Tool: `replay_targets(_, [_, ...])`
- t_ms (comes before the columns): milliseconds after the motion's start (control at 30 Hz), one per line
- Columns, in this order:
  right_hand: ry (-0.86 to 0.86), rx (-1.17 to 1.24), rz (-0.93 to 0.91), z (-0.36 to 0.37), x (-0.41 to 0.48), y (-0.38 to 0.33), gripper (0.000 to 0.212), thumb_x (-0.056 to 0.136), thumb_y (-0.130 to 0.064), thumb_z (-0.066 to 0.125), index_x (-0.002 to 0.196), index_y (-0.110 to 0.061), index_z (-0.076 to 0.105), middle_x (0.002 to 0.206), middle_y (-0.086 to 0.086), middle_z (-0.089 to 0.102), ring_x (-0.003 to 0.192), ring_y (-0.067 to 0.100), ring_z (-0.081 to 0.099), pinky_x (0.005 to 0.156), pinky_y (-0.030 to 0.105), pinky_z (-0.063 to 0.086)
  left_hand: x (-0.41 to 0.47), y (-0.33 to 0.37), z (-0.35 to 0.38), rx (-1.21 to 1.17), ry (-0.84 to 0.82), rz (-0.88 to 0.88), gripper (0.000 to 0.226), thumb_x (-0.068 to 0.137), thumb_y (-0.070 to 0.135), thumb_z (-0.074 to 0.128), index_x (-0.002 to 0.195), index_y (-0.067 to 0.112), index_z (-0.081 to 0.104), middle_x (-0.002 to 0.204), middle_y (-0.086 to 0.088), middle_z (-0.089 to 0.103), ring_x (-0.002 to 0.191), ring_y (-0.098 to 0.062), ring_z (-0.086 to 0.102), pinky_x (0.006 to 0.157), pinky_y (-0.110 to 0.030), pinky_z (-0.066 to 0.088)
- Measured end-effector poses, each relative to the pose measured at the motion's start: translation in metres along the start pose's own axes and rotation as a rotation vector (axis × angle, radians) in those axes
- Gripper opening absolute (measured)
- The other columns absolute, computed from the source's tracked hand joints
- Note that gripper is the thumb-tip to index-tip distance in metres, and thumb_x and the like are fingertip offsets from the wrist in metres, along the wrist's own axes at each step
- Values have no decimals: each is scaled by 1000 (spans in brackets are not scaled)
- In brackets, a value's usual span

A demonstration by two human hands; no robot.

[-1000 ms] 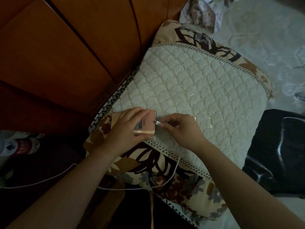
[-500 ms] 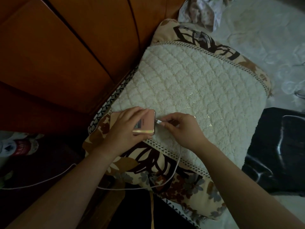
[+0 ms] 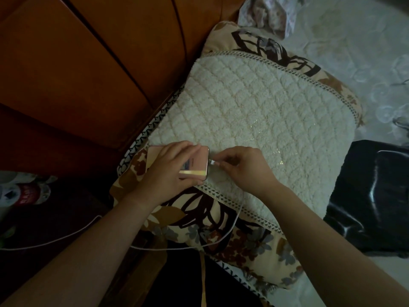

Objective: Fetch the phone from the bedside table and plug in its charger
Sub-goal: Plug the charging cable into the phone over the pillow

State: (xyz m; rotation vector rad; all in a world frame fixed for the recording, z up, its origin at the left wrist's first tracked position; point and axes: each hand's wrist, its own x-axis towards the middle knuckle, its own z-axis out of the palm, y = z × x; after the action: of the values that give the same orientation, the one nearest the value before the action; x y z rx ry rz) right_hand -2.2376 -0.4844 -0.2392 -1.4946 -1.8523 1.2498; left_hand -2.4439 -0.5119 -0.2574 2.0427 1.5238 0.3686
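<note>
A pink-gold phone [image 3: 198, 165] lies back-up on a quilted cream pillow [image 3: 254, 111], pressed down and gripped by my left hand [image 3: 168, 173]. My right hand [image 3: 241, 167] pinches the white charger plug [image 3: 213, 162], whose tip touches the phone's right end edge. The white charger cable [image 3: 230, 229] runs from under my right hand down across the pillow's floral border and off to the left over the dark bedside area. My left hand's fingers hide much of the phone's back.
A wooden headboard [image 3: 88, 74] rises at the left and top. Black shiny fabric [image 3: 371, 200] lies on the bed at the right, crumpled cloth [image 3: 265, 14] at the top. A dark bedside surface [image 3: 55, 218] with a small printed object [image 3: 24, 191] sits lower left.
The plug in my right hand has closed the small gap to the phone's end edge. Both hands stay in nearly the same place on the pillow.
</note>
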Motion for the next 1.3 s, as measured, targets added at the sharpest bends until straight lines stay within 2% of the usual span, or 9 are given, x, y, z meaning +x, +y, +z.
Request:
replay_targets(167, [-15,-156,-64,3,-3,0,19,80,-9,67,95,-19,73,80,-6,63,62,-4,50,61,4,36,0,0,3,-6,-20,-14,81,67,45,72,136,18,39,138,-7,42,128,-22,32,105,-31,21])
replay_targets(267, [-30,-215,-100,4,-4,1,22,79,-12,70,100,-18,72,80,9,67,70,17,57,63,24,44,2,1,3,-12,-24,-43,82,68,43,72,138,19,36,141,-7,39,130,-23,30,107,-33,21])
replay_targets(333, [9,-203,-108,5,-5,1,20,78,-8,69,97,-14,72,83,12,69,73,21,61,65,29,48,2,1,3,-8,-26,-38,82,68,43,72,138,19,36,140,-8,40,129,-23,30,106,-33,22])
replay_targets(400, [64,-173,-106,6,-6,0,16,79,-7,69,94,-11,73,84,11,70,74,20,63,66,26,48,2,2,2,-7,-24,-36,83,67,43,73,138,19,37,139,-7,41,128,-22,30,105,-31,21])
replay_targets(500, [64,-191,-95,7,-5,0,14,81,-10,67,94,-10,72,86,10,71,74,17,61,63,11,35,2,3,0,-9,-22,-36,83,66,44,73,137,19,38,139,-7,42,128,-23,31,105,-31,21])
replay_targets(700, [-51,-256,-144,3,-3,-1,15,86,-11,61,97,-10,72,78,7,66,69,7,45,60,6,26,2,1,0,-14,-19,-42,83,67,43,73,138,21,37,139,-7,41,128,-23,31,105,-32,21])
replay_targets(800, [-65,-253,-149,3,-3,-3,14,87,-12,60,95,-9,72,76,8,66,68,13,51,59,13,28,2,0,2,-7,-18,-34,83,67,46,72,138,21,37,139,-7,42,128,-23,32,105,-33,22])
replay_targets(967, [-112,-301,-169,2,0,-5,16,87,-8,58,96,-9,71,82,15,68,77,29,61,68,36,48,1,-3,3,8,-17,-21,82,67,45,71,137,20,37,138,-8,43,127,-22,32,104,-33,22])
replay_targets(1300, [-188,-447,-156,3,8,-12,20,90,-12,51,97,-3,68,91,17,63,86,29,58,72,33,40,5,0,1,47,-52,-8,81,67,48,70,136,17,40,137,-10,45,126,-26,35,105,-34,24])
